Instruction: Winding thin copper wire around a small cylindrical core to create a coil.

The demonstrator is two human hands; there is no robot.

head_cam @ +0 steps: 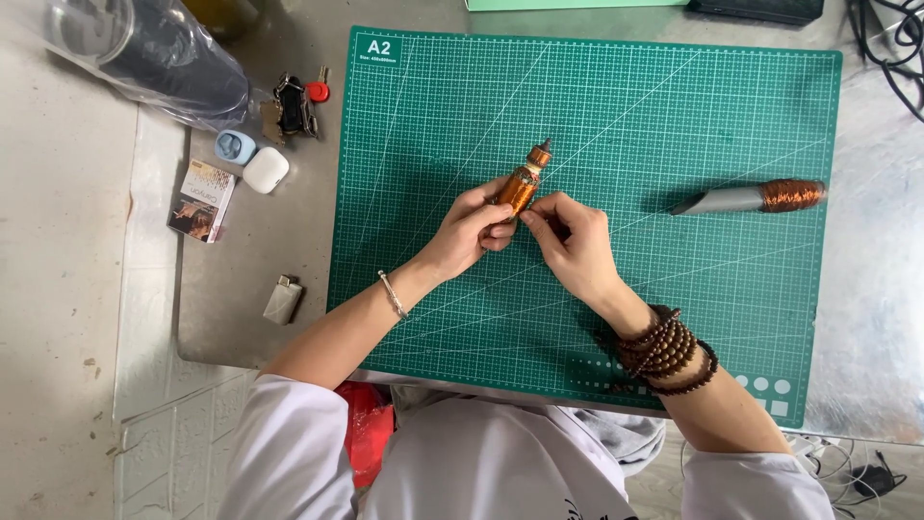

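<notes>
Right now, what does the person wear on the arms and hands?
Both arms come out of short white sleeves. The left wrist has a thin silver bracelet. The right wrist has dark brown wooden beads wound round several times. The left hand and right hand are bare, with no gloves and no rings visible.

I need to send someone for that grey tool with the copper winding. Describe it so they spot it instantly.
Start at the green cutting mat. Near its right edge, apart from both hands, a tapered grey tool lies flat, its right end wrapped in copper wire. The other copper-wound piece is held in the hands.
</notes>
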